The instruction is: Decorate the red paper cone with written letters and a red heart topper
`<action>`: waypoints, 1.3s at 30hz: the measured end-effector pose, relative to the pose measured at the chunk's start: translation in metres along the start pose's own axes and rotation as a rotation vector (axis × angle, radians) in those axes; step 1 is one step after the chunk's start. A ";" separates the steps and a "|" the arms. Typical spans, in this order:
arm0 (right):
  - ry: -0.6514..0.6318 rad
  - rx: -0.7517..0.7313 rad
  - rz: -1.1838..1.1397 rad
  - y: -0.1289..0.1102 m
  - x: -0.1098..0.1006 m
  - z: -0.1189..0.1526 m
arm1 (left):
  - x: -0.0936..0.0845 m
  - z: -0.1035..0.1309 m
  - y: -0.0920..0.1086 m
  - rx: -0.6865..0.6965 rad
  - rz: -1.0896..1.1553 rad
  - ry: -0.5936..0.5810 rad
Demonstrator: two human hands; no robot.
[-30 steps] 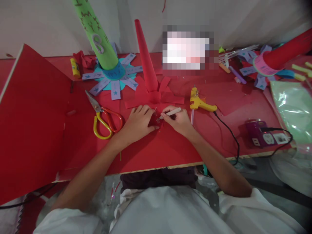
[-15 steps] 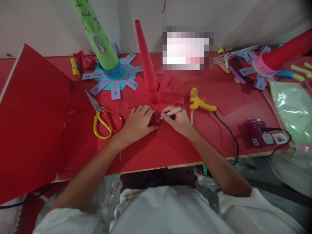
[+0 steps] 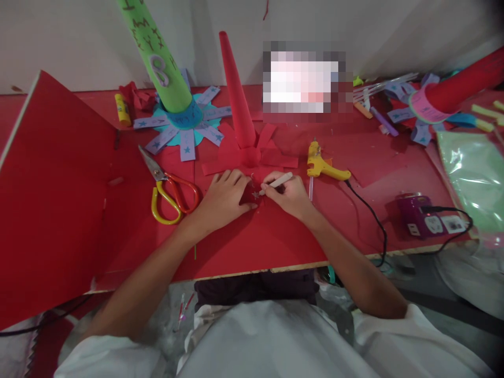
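Note:
My right hand (image 3: 289, 197) pinches a whitish pen (image 3: 280, 182), its tip down on the red paper strip near a small pale star (image 3: 255, 195). My left hand (image 3: 224, 199) lies with its fingers spread on the red surface, left of the star, thumb just below it. Another small pale mark shows above the star, between my hands. Directly behind my hands stands a red paper cone (image 3: 239, 94) on a base of red paper strips (image 3: 278, 157). Scissors (image 3: 167, 191) with yellow and red handles lie left of my left hand.
Right of my right hand lies a yellow glue gun (image 3: 325, 167), its cord running to a purple power box (image 3: 419, 214). A green paper tube (image 3: 165, 73) and glue stick (image 3: 122, 109) are at the back left. A large red panel (image 3: 55, 194) rises at left; the table's front edge (image 3: 252, 273) is close.
The pen tip has shifted very slightly by the star, whose outline looks a little fuller. My left hand has stayed in place.

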State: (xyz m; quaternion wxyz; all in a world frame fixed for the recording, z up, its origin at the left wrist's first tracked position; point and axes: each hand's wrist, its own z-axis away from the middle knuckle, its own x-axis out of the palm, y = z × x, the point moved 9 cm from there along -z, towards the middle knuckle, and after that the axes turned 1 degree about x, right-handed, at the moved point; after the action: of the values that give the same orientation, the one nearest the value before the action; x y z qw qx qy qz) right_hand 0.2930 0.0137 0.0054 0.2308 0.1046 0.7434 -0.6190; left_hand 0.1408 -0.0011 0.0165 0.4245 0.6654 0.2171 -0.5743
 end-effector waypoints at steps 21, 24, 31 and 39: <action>-0.025 -0.029 -0.008 -0.003 0.002 0.001 | -0.001 0.000 0.001 -0.005 -0.006 0.000; -0.026 -0.034 -0.005 -0.004 0.002 0.001 | -0.002 0.000 0.001 0.001 -0.001 0.006; -0.012 -0.017 0.000 -0.002 0.002 0.001 | 0.000 0.000 0.000 0.007 -0.008 0.009; -0.031 -0.012 -0.012 -0.003 0.002 0.001 | 0.000 0.000 0.000 0.003 -0.020 0.013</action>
State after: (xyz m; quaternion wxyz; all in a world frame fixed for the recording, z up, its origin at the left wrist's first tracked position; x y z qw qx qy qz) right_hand 0.2897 0.0116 0.0070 0.2390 0.0892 0.7441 -0.6174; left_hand 0.1402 -0.0011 0.0167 0.4166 0.6675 0.2257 -0.5745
